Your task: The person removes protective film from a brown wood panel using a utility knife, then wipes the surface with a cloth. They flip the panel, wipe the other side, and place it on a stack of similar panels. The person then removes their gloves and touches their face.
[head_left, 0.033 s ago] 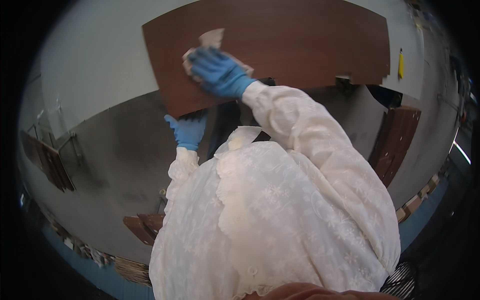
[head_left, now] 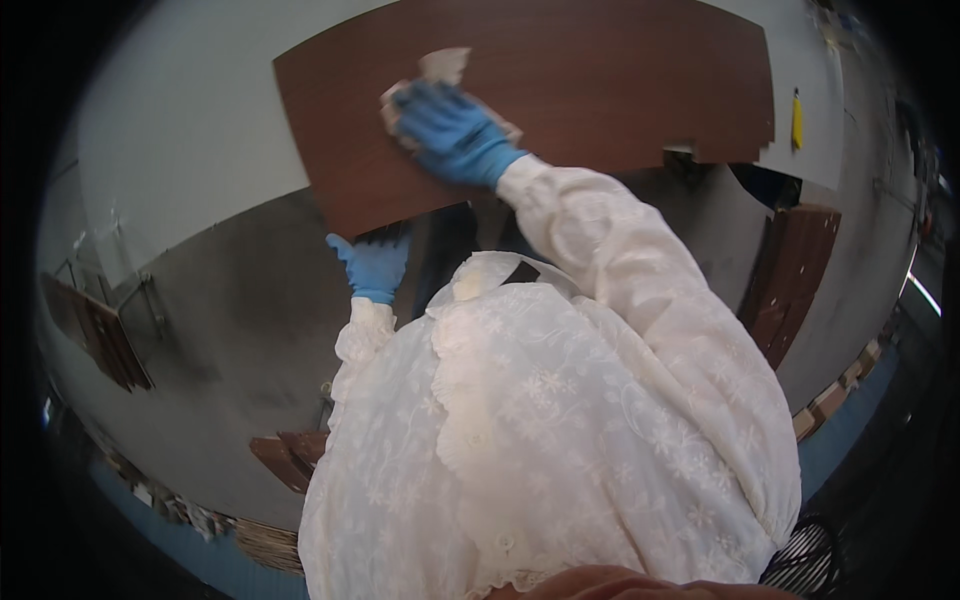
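Blue-gloved right hand (head_left: 455,138) and crumpled beige cloth (head_left: 446,65) sit further right on the flat reddish-brown board (head_left: 620,90), upper frame, long axis left-right. Right fingers extended flat over cloth; blue-gloved left hand (head_left: 376,267) at lower-left edge, grip unclear.

I find the light soft and moderate, the blouse (head_left: 550,410) showing brightest and the floor (head_left: 230,360) dull. I record a white glare streak (head_left: 924,302) at far right, slight blur on my right hand (head_left: 455,135) and the cloth (head_left: 446,65), straight edges bowed, and a black rim.
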Available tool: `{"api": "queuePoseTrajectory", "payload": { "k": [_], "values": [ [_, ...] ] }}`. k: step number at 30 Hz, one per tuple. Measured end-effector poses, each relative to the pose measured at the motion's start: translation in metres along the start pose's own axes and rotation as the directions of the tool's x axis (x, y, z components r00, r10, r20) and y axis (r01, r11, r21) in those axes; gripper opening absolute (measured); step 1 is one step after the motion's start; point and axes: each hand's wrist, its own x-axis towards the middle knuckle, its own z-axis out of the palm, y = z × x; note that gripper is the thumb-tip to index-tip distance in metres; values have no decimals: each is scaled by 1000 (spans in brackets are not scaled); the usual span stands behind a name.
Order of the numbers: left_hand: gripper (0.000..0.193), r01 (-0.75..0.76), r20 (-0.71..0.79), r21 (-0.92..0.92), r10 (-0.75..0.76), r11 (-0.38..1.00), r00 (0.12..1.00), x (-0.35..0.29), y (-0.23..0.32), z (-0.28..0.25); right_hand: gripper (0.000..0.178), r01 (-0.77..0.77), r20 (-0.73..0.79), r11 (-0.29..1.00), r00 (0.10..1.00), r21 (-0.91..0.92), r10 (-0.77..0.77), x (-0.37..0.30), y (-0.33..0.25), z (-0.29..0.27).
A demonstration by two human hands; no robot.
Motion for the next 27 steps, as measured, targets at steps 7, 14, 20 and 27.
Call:
{"api": "queuePoseTrajectory", "payload": {
  "k": [7, 14, 20, 27],
  "values": [
    [111, -46, -119, 853, 279, 520, 953, 15, -73, -12, 51, -340, -157, 895, 939, -289, 306, -115, 172, -152],
    [114, -117, -216, 792, 454, 599, 865, 57, -108, -35, 40, 26, -234, 999, 972, -39, -34, -107, 81, -115],
    [111, -200, -149, 866, 619, 458, 771, 74, -92, -48, 43, -360, 233, 930, 900, -81, 368, -181, 240, -191],
    [105, -241, -224, 833, 701, 499, 678, 80, -85, -43, 60, -637, -319, 627, 769, -448, 553, -350, 371, -301]
  ]
}}
